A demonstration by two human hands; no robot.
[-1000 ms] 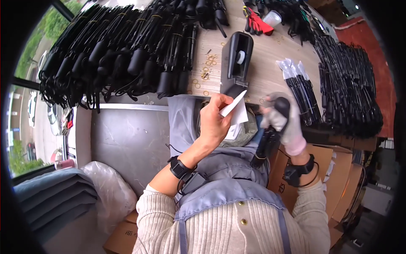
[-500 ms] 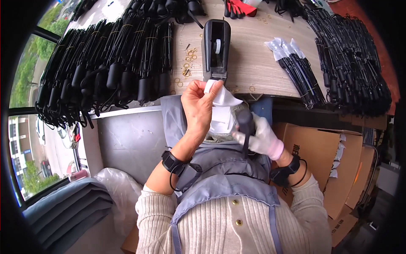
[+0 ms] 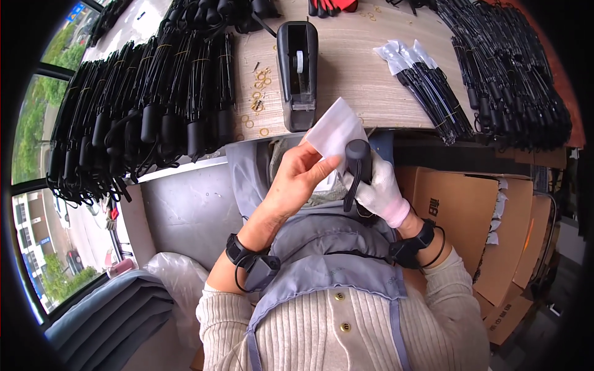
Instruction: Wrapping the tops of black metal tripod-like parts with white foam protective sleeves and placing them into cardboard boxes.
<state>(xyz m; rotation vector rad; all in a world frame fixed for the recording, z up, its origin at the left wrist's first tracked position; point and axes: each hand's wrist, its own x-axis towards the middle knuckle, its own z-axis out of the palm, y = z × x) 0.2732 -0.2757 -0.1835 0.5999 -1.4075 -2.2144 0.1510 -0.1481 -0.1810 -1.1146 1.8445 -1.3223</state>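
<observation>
My left hand point(image 3: 301, 175) pinches a small white translucent sheet point(image 3: 339, 127) between thumb and fingers; whether it is a flat piece or a small bag, I cannot tell. My right hand point(image 3: 382, 193), in a white glove with a pink cuff, is closed round a black umbrella handle point(image 3: 359, 151) with a hanging wrist strap. The handle's rounded end points up beside the sheet. Its lower part is hidden by my glove. More white pieces point(image 3: 323, 180) lie in my lap, partly behind my hands. Beyond my hands stands a black tape dispenser point(image 3: 298, 80) at the table's near edge.
Black umbrella frames point(image 3: 148, 99) lie in rows on the table's left, with more stacked point(image 3: 507, 80) at the right. Several bundled frames point(image 3: 427, 93) have clear plastic over their ends. Rubber bands point(image 3: 260, 86) lie scattered. A cardboard box point(image 3: 451, 216) stands open at my right.
My left hand has drawn the white sheet away from the dispenser, toward the umbrella handle. My right hand has raised the handle and turned its rounded end upward.
</observation>
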